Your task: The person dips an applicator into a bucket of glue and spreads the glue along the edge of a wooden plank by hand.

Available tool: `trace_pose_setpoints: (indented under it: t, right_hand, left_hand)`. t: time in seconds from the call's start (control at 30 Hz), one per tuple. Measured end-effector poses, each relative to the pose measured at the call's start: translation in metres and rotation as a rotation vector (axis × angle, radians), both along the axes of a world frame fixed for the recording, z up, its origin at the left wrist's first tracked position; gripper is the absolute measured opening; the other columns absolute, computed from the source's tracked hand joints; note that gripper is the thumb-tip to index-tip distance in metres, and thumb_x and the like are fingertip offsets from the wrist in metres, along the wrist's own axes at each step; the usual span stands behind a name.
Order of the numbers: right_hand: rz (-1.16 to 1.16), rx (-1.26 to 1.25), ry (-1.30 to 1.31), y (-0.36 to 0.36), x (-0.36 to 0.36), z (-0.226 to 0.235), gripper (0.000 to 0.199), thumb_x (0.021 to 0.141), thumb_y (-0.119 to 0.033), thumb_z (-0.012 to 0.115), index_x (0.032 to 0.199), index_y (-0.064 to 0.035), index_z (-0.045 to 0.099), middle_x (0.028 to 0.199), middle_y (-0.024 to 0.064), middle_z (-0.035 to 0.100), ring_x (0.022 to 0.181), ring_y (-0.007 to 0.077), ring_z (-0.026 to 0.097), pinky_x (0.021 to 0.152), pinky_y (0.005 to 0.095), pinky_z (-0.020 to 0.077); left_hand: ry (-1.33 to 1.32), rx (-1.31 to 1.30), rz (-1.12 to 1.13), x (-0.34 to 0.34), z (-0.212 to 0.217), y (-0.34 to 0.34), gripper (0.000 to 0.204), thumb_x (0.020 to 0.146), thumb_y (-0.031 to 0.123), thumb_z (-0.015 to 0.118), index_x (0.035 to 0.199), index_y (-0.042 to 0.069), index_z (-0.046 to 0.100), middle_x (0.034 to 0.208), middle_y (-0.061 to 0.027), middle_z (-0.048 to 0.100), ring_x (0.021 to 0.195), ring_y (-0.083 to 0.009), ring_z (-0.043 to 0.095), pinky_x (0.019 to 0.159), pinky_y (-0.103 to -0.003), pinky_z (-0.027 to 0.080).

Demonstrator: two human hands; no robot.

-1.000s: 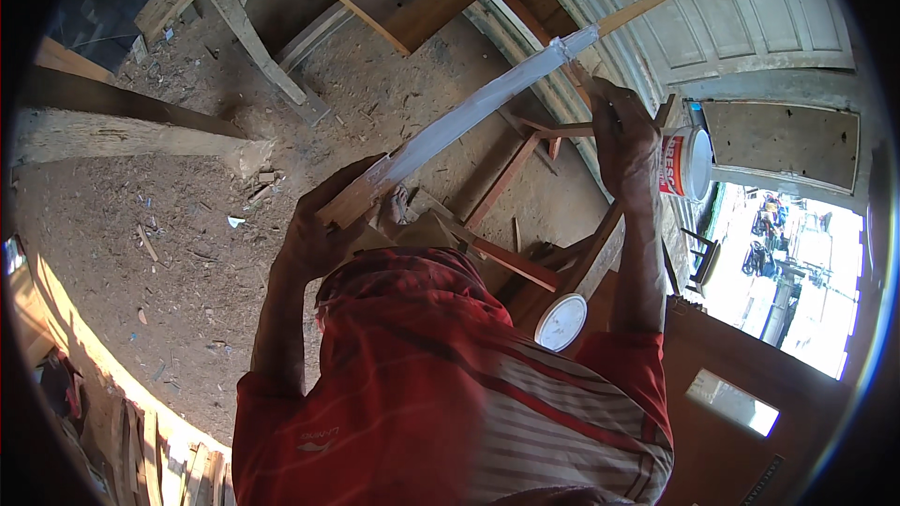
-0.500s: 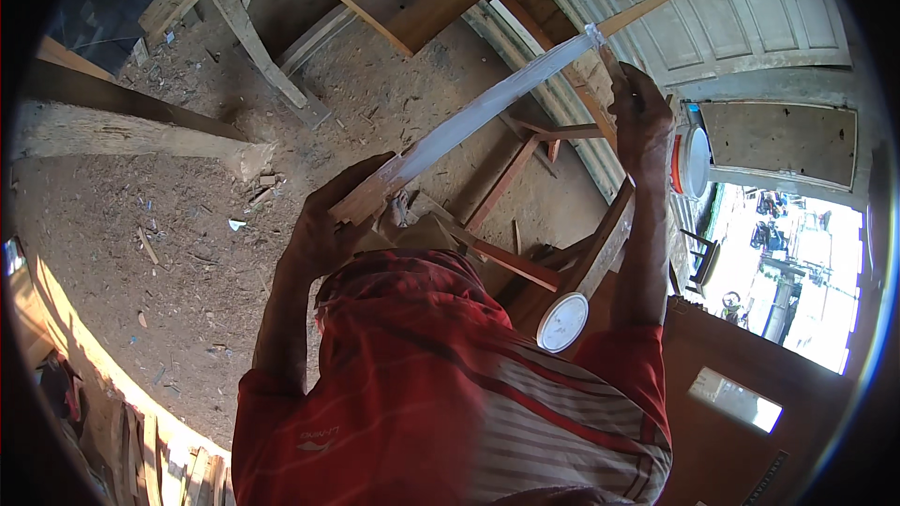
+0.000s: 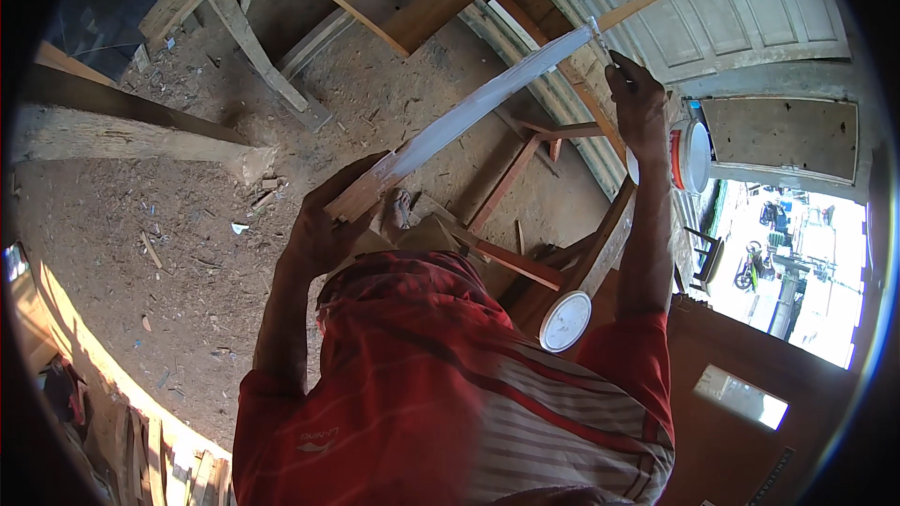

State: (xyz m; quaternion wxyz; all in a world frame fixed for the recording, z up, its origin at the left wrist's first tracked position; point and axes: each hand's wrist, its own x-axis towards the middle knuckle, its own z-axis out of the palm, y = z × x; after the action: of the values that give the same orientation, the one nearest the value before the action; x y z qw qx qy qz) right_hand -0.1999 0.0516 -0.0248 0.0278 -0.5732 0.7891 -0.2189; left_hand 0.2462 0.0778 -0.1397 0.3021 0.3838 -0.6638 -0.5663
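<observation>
- White paint bucket [image 3: 696,156] with red band, contents hidden; round white lid [image 3: 565,320] lower down.
- Left hand [image 3: 323,225] clamped on bare end of white-painted slat [image 3: 469,115]; right hand [image 3: 636,94] closed on brush [image 3: 597,37] at far end.
- Sawdust floor [image 3: 159,234], timber about.

Red striped shirt, short sleeves, bare forearms and hands.

The person wore a red short-sleeved shirt [image 3: 441,384] crossed with slanting stripes; lower down on the right side a broad panel of pale grey and white bands ran through the red. A small light mark sat on the left side of it. The sleeves ended above the elbows, leaving both forearms uncovered. The left hand [image 3: 323,230] and the right hand [image 3: 637,98] were gloveless, with no watch or ring that I could make out.
</observation>
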Motion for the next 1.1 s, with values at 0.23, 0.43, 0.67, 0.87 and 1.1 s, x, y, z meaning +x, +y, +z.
trace_pose_setpoints:
  t: [0.23,0.43,0.67,0.87,1.1]
  right_hand:
    - [0.189,0.108,0.044,0.025,0.071,0.030,0.031,0.101,-0.020,0.067,0.127,-0.0055,0.073,0.109,0.0211,0.073,0.097,0.0342,0.072,0.087,0.0429,0.0543]
    - [0.097,-0.017,0.042,0.007,0.032,0.020,0.029,0.101,-0.019,0.066,0.126,-0.0041,0.073,0.105,0.0245,0.075,0.088,0.0366,0.074,0.081,0.0423,0.0571]
    - [0.260,-0.032,0.108,0.020,0.045,0.012,0.030,0.101,-0.016,0.065,0.128,-0.0054,0.072,0.105,0.0235,0.073,0.094,0.0380,0.073,0.083,0.0449,0.0558]
    - [0.349,0.047,-0.006,0.044,0.112,0.023,0.030,0.099,-0.004,0.065,0.128,-0.0005,0.069,0.108,0.0216,0.071,0.094,0.0381,0.072,0.082,0.0449,0.0551]
    - [0.457,0.106,-0.143,0.069,0.166,0.031,0.031,0.099,-0.003,0.066,0.129,-0.0035,0.070,0.110,0.0179,0.072,0.096,0.0343,0.073,0.084,0.0405,0.0571]
  left_hand:
    - [0.046,-0.041,-0.006,0.002,-0.006,0.000,0.059,0.091,-0.003,0.070,0.148,0.001,0.055,0.139,-0.0197,0.067,0.129,-0.0296,0.065,0.108,-0.042,0.053]
    - [0.034,-0.017,-0.005,0.002,-0.002,0.000,0.059,0.091,-0.002,0.069,0.148,0.001,0.055,0.138,-0.0202,0.067,0.129,-0.0301,0.066,0.108,-0.042,0.053]
    - [0.088,0.043,-0.031,0.000,-0.003,-0.001,0.062,0.090,-0.006,0.067,0.150,0.001,0.053,0.141,-0.0200,0.065,0.130,-0.0300,0.065,0.108,-0.042,0.053]
    - [0.111,0.043,-0.046,0.001,0.000,-0.001,0.063,0.090,-0.009,0.064,0.151,0.002,0.052,0.140,-0.0198,0.065,0.130,-0.0294,0.065,0.107,-0.041,0.053]
    - [0.150,-0.015,-0.062,0.000,0.002,-0.002,0.067,0.088,-0.015,0.060,0.152,0.005,0.052,0.140,-0.0193,0.065,0.129,-0.0286,0.065,0.104,-0.040,0.055]
